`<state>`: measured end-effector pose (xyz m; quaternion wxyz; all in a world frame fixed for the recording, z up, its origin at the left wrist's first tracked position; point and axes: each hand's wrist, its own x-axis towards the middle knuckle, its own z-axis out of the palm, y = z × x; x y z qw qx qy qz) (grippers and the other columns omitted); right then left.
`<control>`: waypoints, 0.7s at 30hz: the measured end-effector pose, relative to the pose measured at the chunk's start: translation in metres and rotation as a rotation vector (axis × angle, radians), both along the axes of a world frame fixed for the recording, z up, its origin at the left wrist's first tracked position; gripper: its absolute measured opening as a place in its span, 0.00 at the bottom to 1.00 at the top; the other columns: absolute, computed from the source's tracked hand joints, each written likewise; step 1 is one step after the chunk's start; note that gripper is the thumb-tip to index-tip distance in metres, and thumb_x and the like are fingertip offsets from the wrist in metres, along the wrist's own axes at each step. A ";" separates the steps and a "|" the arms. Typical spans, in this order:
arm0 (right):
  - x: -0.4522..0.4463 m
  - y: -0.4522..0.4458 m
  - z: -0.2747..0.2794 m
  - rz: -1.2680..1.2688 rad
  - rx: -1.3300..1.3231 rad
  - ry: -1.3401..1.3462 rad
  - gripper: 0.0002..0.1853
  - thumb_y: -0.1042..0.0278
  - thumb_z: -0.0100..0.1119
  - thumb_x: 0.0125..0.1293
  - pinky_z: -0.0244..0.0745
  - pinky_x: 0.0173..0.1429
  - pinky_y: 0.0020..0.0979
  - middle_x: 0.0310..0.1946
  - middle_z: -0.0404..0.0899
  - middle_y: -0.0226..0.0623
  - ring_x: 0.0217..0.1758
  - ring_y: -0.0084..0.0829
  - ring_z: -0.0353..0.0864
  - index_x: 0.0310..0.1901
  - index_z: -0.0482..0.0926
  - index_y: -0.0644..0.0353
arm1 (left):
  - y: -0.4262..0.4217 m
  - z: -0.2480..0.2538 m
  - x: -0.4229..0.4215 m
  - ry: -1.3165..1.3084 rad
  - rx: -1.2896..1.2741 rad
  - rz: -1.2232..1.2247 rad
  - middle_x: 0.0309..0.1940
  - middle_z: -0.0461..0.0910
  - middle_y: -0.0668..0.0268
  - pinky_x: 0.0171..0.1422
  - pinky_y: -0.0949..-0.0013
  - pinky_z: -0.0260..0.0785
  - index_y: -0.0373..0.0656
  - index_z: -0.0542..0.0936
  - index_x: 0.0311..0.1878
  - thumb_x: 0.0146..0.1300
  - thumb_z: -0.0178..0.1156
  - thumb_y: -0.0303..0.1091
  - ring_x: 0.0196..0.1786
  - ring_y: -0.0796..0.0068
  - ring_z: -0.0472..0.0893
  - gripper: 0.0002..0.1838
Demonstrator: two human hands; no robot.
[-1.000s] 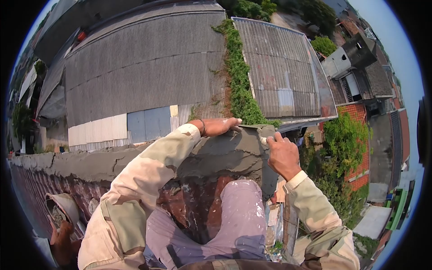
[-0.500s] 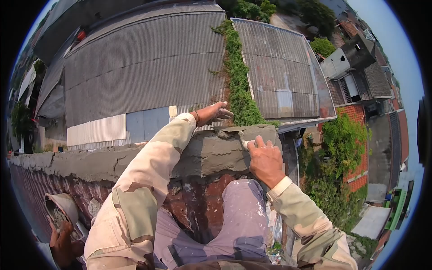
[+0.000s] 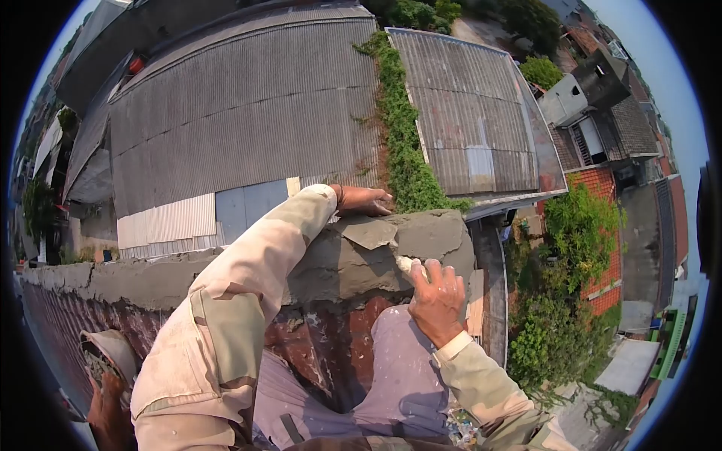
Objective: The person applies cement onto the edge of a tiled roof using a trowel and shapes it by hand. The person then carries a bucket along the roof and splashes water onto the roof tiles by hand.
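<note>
My right hand [image 3: 438, 297] is closed round the pale handle of a trowel [image 3: 370, 234]. The grey, mortar-smeared blade points left and lies against the upper face of a wall ledge [image 3: 436, 239] coated in wet grey mortar. At the ledge's far edge is my left hand [image 3: 365, 200], palm down with fingers stretched to the right and no tool showing. Part of its fingers dips out of sight behind the edge. The ledge's near face is rough, with cracks and lumps further left.
Maroon corrugated roofing [image 3: 331, 353] lies below the ledge, around my knees. At the lower left another person's hand [image 3: 109, 410] holds a bucket of mortar [image 3: 109, 353]. Beyond the ledge, far below, are grey corrugated roofs [image 3: 248, 113], a strip of vines [image 3: 398, 120] and trees [image 3: 575, 233].
My right hand has drawn slightly nearer and left, and the trowel blade now shows flat against the mortar. My left hand has dropped lower at the far edge.
</note>
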<state>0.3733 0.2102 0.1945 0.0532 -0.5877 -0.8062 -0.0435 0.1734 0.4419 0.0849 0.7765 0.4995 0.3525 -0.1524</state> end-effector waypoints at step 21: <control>-0.035 -0.073 -0.006 -0.317 -0.686 0.965 0.14 0.66 0.57 0.65 0.74 0.43 0.48 0.32 0.81 0.54 0.37 0.55 0.82 0.46 0.79 0.67 | -0.008 -0.017 -0.005 -0.120 -0.121 0.223 0.79 0.56 0.56 0.79 0.72 0.53 0.39 0.62 0.77 0.71 0.45 0.62 0.76 0.68 0.62 0.42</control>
